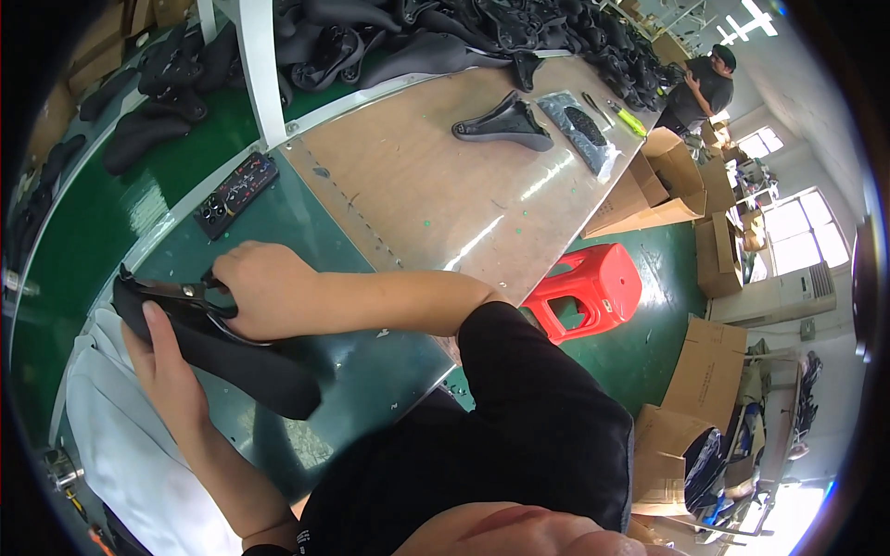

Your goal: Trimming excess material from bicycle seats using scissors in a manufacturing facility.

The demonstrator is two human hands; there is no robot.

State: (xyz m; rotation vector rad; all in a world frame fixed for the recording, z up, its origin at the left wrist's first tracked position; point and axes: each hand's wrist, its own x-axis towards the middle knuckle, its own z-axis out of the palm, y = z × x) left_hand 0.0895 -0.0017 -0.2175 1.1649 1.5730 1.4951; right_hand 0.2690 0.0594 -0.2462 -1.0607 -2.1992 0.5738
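Note:
My left hand (176,375) is wrapped round a black bicycle saddle (264,375), held tilted above the green tabletop (357,347) at the left. My right hand (264,292) grips dark-handled scissors (190,291). Their blades lie along the saddle's far left end, by the left thumb. Whether the blades are cutting anything is too small to tell. The saddle's underside is mostly hidden. White cloth (120,445) hangs just below my left hand.
A black control box (236,195) lies beyond my hands. On the brown board (371,167) rest a saddle (505,125), a plastic-wrapped black piece (579,130) and a yellow-green tool (630,120). Many saddles (445,60) are heaped behind. A red stool (603,283), cartons (663,185) and a person (700,93) are right.

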